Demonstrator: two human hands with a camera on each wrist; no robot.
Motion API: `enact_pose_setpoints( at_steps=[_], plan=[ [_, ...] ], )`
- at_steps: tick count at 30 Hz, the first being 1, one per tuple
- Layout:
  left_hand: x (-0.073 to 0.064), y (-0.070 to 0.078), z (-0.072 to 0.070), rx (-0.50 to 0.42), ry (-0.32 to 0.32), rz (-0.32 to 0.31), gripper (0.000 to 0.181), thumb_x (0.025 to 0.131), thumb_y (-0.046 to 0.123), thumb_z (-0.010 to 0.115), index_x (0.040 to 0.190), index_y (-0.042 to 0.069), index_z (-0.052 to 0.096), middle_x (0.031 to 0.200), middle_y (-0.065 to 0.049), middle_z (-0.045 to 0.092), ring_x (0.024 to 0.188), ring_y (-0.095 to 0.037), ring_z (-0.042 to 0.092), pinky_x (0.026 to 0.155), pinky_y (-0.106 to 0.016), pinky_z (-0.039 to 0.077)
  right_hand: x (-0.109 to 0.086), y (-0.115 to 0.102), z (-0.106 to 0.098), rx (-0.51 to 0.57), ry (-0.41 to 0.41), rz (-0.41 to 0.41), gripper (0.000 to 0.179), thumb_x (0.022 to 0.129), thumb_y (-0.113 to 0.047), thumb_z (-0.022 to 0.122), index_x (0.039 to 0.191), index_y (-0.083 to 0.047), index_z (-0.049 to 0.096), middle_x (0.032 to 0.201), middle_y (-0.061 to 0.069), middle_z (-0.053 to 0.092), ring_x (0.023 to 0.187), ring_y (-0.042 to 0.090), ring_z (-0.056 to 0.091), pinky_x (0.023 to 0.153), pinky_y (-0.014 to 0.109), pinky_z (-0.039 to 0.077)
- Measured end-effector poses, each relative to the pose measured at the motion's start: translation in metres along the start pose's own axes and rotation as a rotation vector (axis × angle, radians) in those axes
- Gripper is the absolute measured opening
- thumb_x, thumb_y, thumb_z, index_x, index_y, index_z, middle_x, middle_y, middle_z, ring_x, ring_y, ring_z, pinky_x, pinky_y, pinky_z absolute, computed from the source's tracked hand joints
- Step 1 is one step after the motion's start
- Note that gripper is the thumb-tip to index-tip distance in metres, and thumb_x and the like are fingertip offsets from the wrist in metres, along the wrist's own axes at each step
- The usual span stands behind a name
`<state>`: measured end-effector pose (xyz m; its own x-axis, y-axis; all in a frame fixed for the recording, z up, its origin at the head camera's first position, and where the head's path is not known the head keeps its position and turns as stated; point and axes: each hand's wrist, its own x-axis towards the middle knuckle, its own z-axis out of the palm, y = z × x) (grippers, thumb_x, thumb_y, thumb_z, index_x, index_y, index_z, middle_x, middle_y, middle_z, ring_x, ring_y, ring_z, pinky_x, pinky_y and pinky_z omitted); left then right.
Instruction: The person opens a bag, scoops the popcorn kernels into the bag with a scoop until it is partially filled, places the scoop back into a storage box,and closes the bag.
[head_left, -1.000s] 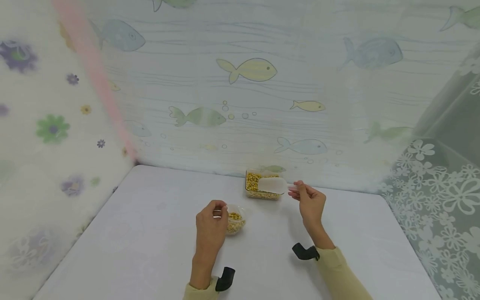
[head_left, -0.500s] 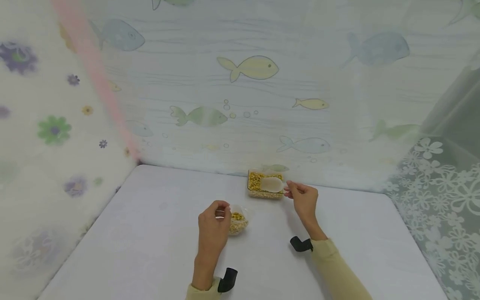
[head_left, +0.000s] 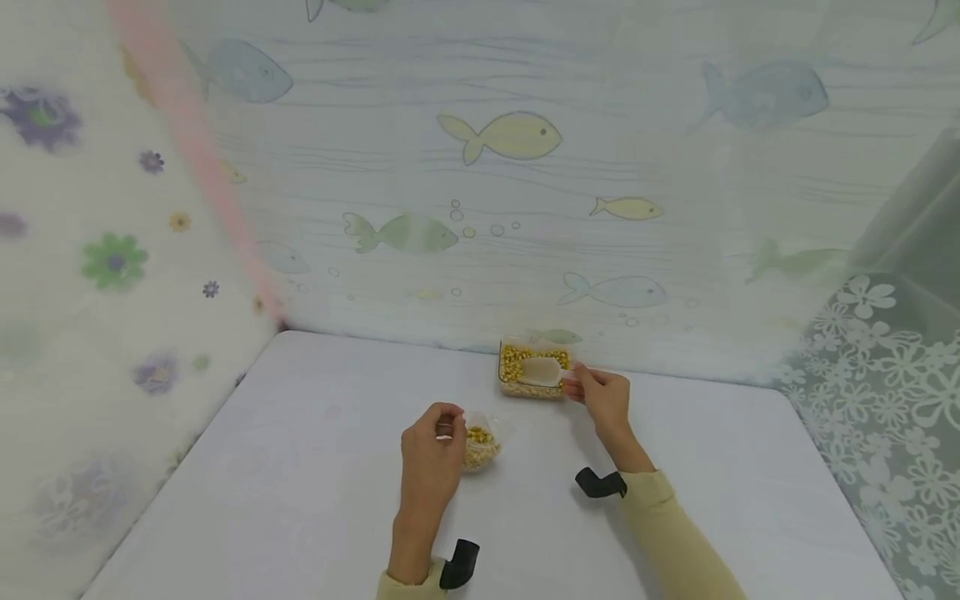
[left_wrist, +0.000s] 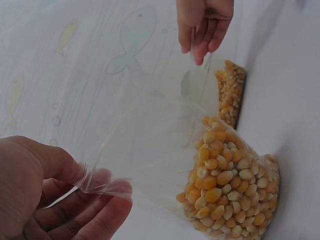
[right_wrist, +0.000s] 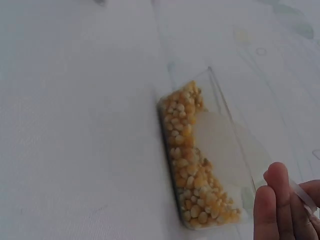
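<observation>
My left hand point(head_left: 432, 454) pinches the upper edge of a clear plastic bag point(left_wrist: 135, 165) between thumb and fingers. Corn kernels point(left_wrist: 230, 187) fill the bag's bottom, which rests on the table. Farther back stands a clear rectangular container point(head_left: 529, 392) partly filled with more kernels point(right_wrist: 180, 150). With its thumb and fingers, my right hand point(head_left: 609, 403) grips the handle of a white scoop point(head_left: 542, 372) at the container's right side. The scoop's bowl lies inside the container, its front among the kernels. In the right wrist view, the bowl shows through the clear wall.
A white-covered table point(head_left: 300, 467) carries both the bag and the container. Close behind the container rises a fish-patterned curtain point(head_left: 420, 167). Flowered cloth point(head_left: 112, 350) hangs at the left, and lacy sheer fabric point(head_left: 900, 400) at the right. Black mounts point(head_left: 459, 565) sit at both wrists.
My right hand has moved left and lowered the scoop from over the container down into the kernels. My left hand keeps its pinch on the bag, nearly still.
</observation>
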<state>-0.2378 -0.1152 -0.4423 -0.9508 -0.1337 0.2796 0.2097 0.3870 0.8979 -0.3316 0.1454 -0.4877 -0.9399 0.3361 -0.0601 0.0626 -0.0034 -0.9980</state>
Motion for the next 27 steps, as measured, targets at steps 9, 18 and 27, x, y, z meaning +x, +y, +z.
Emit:
enact_pose_setpoints(
  at_steps=[9,18,27],
  plan=[
    [0.0,0.0,0.0,0.009,0.01,0.014,0.005,0.094,-0.001,0.066,0.096,0.001,0.07,0.085,-0.007,0.07,0.076,-0.014,0.069,0.067,-0.025,0.058,0.004,0.003,-0.003,0.176,-0.065,0.216,0.047,0.105,-0.017,0.057,0.137,0.017,0.05,0.074,-0.004,0.075,0.07,0.006,0.074,0.073,0.021,0.059],
    [-0.001,-0.001,0.002,0.013,0.006,0.007,0.005,0.093,0.0,0.067,0.095,0.002,0.07,0.085,-0.006,0.07,0.075,-0.012,0.068,0.067,-0.024,0.058,0.004,0.006,-0.007,0.306,-0.056,0.311,0.045,0.106,-0.02,0.054,0.139,0.011,0.049,0.074,-0.004,0.075,0.073,0.005,0.074,0.075,0.02,0.059],
    [0.0,0.0,0.001,0.002,0.009,0.012,0.005,0.092,-0.001,0.067,0.095,0.0,0.07,0.084,-0.006,0.07,0.073,-0.012,0.067,0.065,-0.023,0.057,0.003,0.01,-0.018,0.498,-0.016,0.391,0.015,0.106,-0.021,0.054,0.112,-0.007,0.057,0.075,-0.002,0.076,0.075,0.005,0.073,0.079,0.019,0.058]
  ],
)
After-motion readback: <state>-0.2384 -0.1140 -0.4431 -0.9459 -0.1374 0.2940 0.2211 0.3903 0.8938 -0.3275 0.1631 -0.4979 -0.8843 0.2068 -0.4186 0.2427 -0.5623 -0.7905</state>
